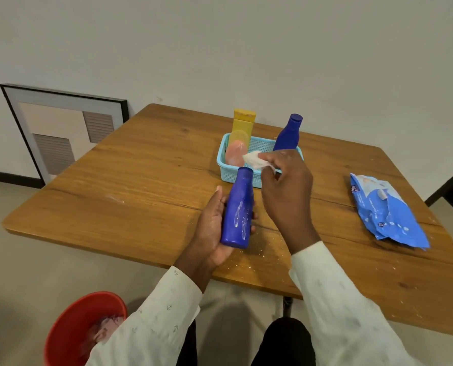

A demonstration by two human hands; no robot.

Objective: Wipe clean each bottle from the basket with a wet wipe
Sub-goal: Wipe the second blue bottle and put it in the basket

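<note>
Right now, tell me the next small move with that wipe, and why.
Probably bring the right hand down so the wet wipe meets the blue bottle held in the left hand. The wipe is pinched above the bottle's cap, not touching it, and pale streaks still show on the bottle's side.

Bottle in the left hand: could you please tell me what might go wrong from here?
1. The blue bottle lies across the left hand with the fingers only loosely curled; a firm wipe might roll it off.
2. The right hand pinches the wipe just above the basket; it could knock the standing bottle.
</note>
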